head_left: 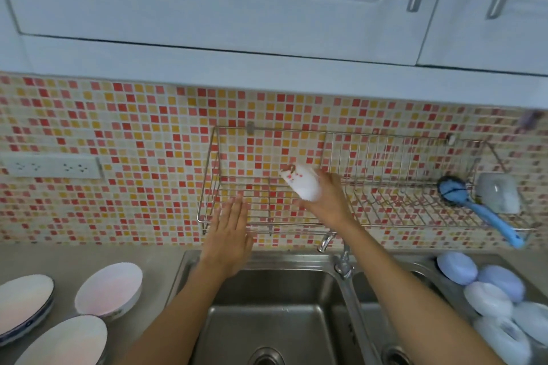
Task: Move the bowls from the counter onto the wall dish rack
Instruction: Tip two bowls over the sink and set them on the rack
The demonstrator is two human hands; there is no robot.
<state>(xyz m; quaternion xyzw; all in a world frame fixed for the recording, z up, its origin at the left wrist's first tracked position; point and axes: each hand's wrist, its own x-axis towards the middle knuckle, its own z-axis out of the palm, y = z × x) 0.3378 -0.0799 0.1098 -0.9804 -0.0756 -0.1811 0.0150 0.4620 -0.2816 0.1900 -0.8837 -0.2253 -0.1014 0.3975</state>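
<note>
A wire dish rack (385,154) hangs on the mosaic wall above the sink. My right hand (330,201) grips a small white bowl with red marks (301,184), tilted on its side inside the rack's left half. My left hand (229,234) is flat with fingers apart, holding nothing, just below the rack's front left rail. Three pale bowls sit on the counter at the lower left: one pinkish (108,290), one with a blue rim (23,305), one at the bottom edge (65,341).
A blue-handled brush (480,207) and an upturned glass (498,191) lie in the rack's right end. A double steel sink (189,264) with a tap (341,258) is below. Several white and blue bowls (489,299) are stacked at the right sink. Wall sockets (50,167) are at the left.
</note>
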